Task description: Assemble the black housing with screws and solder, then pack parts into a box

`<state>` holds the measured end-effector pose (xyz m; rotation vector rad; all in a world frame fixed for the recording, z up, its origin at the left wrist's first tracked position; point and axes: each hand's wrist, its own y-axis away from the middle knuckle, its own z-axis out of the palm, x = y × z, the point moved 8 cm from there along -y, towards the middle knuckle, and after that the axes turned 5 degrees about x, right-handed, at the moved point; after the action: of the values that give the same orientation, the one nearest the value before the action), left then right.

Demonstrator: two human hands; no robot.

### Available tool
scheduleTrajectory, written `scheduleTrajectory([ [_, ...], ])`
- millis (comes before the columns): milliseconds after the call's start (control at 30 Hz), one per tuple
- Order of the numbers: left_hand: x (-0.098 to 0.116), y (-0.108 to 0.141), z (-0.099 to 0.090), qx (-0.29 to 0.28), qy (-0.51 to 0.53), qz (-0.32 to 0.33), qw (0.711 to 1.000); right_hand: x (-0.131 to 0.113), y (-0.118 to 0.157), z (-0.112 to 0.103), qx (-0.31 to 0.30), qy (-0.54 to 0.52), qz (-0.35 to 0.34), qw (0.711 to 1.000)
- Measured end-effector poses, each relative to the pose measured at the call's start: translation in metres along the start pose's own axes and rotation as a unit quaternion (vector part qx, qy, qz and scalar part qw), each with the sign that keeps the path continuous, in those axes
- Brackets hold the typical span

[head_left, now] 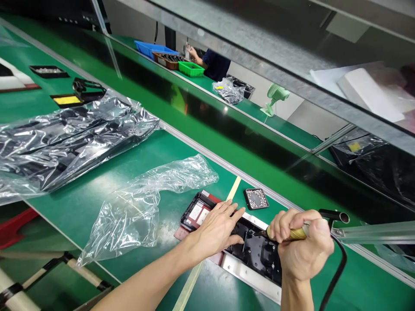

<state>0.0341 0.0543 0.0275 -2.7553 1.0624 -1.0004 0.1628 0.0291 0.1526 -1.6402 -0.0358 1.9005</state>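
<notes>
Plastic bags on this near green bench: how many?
2. A clear empty bag lies just left of the left hand; a larger bag covering black parts lies farther left. More may sit out of frame.

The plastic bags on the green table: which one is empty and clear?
The clear bag left of the left hand; it lies crumpled and empty, while the larger bag beyond holds black parts.

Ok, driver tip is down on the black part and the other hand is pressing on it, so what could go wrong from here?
The left hand lies flat on the black part, its fingertips close to the tip of the screwdriver that the right hand grips; a slip could jab them. The black cable hangs by the right wrist and may tug the tool off line. The small tray of screws sits close enough to be knocked.
</notes>
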Motion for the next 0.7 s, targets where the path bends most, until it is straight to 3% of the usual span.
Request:
scheduleTrajectory([
  [200,-0.003,0.003,-0.001,-0.039,0.025,-0.015,0.999,0.007,0.001,-0.004,-0.009,0.006,0.012,1.0],
  [367,0.002,0.001,-0.022,-0.01,0.133,-0.055,0.989,0.009,0.003,-0.007,-0.033,0.079,-0.009,0.996],
  [567,0.05,-0.028,-0.064,0.064,0.329,-0.007,0.942,-0.003,0.004,-0.004,-0.04,0.155,-0.066,0.985],
  [700,0.071,-0.045,-0.066,0.086,0.379,-0.013,0.921,-0.011,0.004,0.001,-0.051,0.206,-0.108,0.971],
])
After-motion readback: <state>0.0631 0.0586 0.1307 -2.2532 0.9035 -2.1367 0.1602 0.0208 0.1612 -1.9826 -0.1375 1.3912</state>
